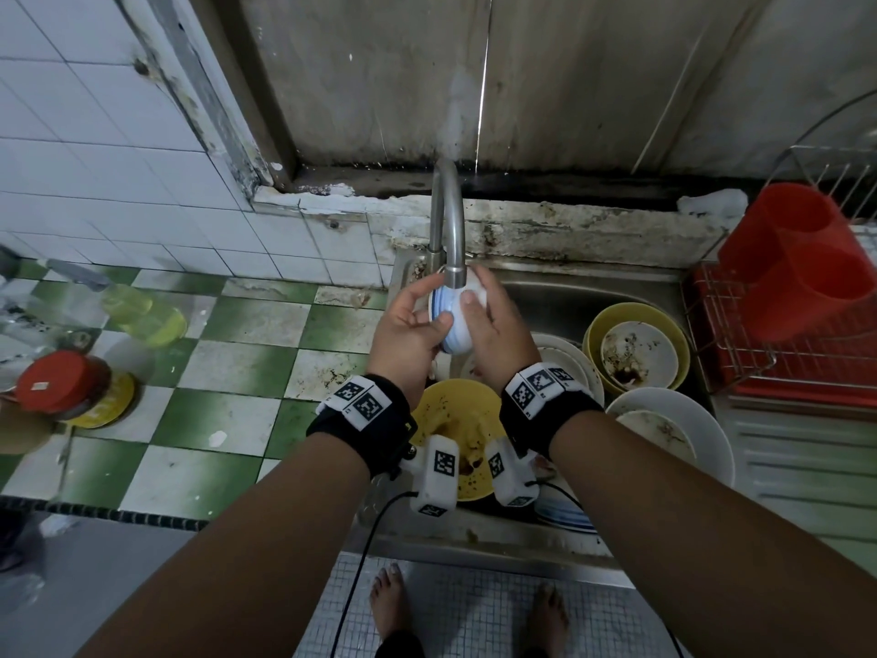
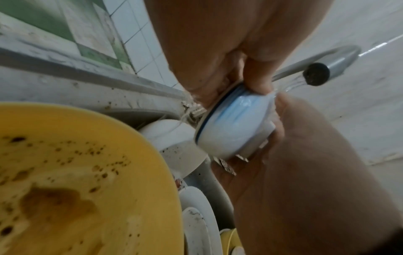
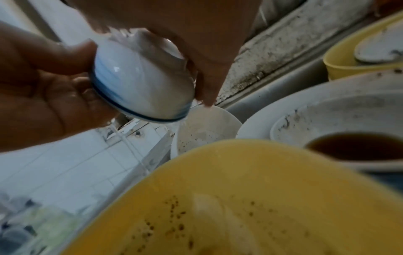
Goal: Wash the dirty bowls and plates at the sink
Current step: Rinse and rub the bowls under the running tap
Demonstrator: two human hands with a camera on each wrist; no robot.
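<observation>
A small white bowl with blue bands [image 1: 451, 325] is tilted on its side under the steel tap [image 1: 448, 220]. Water runs from the spout [image 2: 316, 74] onto the bowl [image 2: 235, 124]. My left hand [image 1: 417, 315] grips its rim from the left. My right hand [image 1: 481, 296] wraps its base and side from the right, thumb on the outside [image 3: 205, 82]. Below them in the sink [image 1: 593, 287] stand a stained yellow bowl [image 1: 451, 420], another yellow bowl holding a dirty white one [image 1: 636, 344], and dirty white plates [image 1: 674, 429].
A red dish rack [image 1: 807, 372] with a red utensil holder [image 1: 797, 268] stands right of the sink. On the green-and-white tiled counter [image 1: 237, 372] at the left lie a bottle of yellow liquid [image 1: 142, 311] and a red-lidded jar [image 1: 61, 382].
</observation>
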